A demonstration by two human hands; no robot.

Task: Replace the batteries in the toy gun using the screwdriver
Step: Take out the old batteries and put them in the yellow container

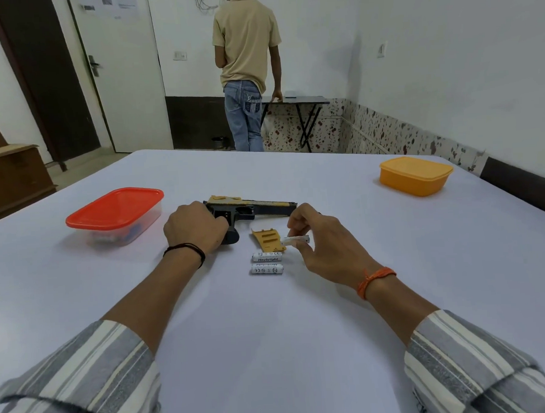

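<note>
Left hand (196,227) clamps the gun (249,209) grip mid-frame, right fingers (294,229) pinch a battery (295,240); loosely pinched, it could roll across the table (271,332).

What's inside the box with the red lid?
Through the clear wall of the box with the red lid you can see something blue and some pale bits. The lid covers the rest, so I can't name them.

white walls (445,39) | dark door (46,76) | folding table (303,101) | wooden cabinet (10,175)
</note>
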